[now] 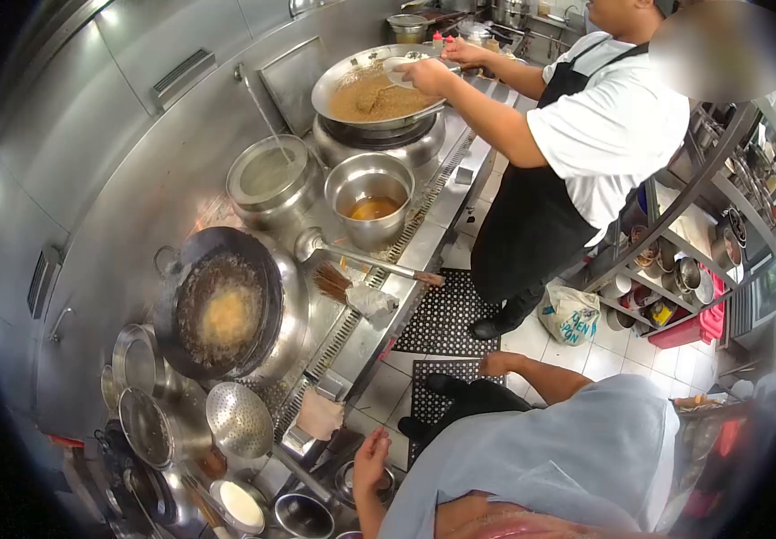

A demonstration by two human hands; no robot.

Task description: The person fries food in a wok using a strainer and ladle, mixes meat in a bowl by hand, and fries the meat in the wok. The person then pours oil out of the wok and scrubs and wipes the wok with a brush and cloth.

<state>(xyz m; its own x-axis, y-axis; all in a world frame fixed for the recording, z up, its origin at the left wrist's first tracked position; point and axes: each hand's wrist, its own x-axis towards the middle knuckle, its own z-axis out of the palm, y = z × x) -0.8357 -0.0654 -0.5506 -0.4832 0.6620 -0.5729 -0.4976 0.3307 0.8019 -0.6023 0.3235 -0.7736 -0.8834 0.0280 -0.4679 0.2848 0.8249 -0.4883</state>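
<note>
My left hand [371, 460] hovers by the stove's front edge, fingers partly apart and nothing seen in it. Nearest to it are the handle of a perforated strainer ladle [239, 419] and a folded cloth [319, 414]. My right hand [501, 363] hangs over the floor mat beside my body, its fingers curled in, with no object visible. Ahead, a dark wok [188, 314] sits on the burner with a yellowish, foamy patch in its middle. A long-handled ladle [311, 244] and a bristle brush [332, 282] lie to the wok's right.
A co-worker in a black apron [540, 225] holds a white bowl over a large wok [338, 81]. Steel pots [338, 184] [242, 193] stand between the woks. Pots and a white-filled container [240, 505] crowd the lower left. A plastic bag [571, 313] lies on the floor.
</note>
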